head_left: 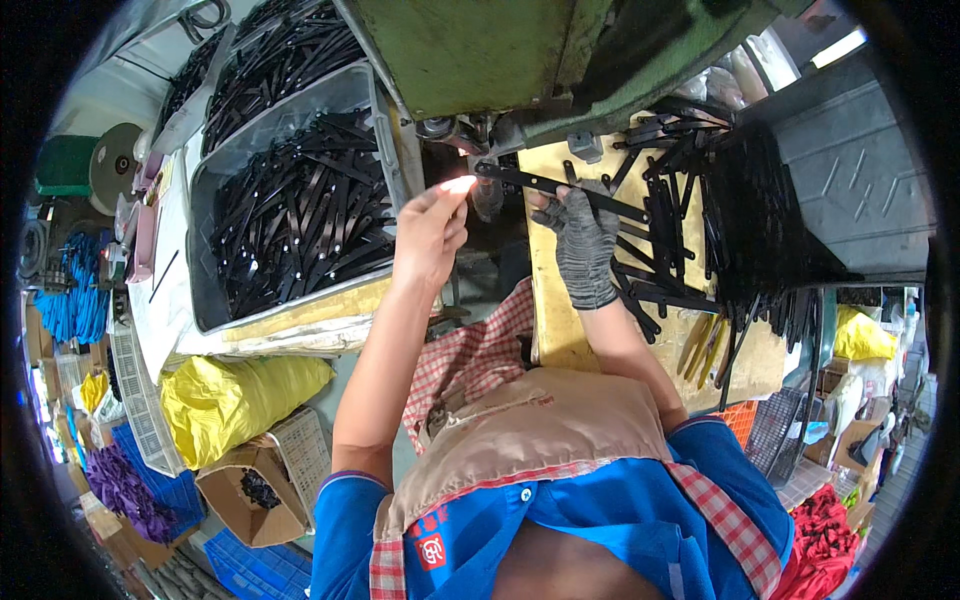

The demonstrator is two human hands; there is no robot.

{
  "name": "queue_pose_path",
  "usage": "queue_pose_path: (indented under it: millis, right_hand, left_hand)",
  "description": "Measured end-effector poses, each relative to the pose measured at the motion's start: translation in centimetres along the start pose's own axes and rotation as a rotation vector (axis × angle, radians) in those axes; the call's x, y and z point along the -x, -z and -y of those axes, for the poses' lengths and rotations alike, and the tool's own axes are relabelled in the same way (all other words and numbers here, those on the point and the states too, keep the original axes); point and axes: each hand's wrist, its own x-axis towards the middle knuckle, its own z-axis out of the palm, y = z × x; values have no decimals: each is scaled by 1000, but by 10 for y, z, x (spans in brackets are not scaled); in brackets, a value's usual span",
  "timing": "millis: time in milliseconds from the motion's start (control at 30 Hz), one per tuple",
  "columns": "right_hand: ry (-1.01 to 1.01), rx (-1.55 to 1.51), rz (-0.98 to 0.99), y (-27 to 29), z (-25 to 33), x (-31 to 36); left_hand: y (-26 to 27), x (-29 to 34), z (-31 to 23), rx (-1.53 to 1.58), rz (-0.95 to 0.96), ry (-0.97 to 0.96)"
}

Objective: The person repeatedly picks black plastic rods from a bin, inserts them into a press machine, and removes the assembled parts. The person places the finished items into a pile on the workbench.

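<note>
My right hand, in a dark grey glove, grips a flat black metal strip with holes along it. The strip slants from the machine's working point down to the right, over the yellowish board. My bare left hand is closed in a pinch beside the strip's left end, its fingertips brightly lit. Whatever those fingers hold is too small to make out. Just above both hands sits the green machine, whose lower metal parts are in shadow.
A grey bin full of black strips stands at left, with another heap behind. More strips lie on the yellowish board at right, near yellow-handled pliers and a grey tub. A yellow sack lies lower left.
</note>
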Motion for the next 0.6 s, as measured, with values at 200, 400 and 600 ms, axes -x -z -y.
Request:
queue_pose_path:
  millis: [200, 400, 600]
  right_hand:
    - [7, -47, -93, 13, -10, -3]
    - [-51, -82, -34, 12, -13, 2]
    - [288, 803, 237, 23, -1, 36]
  left_hand:
    - [-15, -24, -3, 87, -4, -75]
    - [-11, -23, -4, 79, 1, -57]
    - [-11, -39, 9, 9, 17, -56]
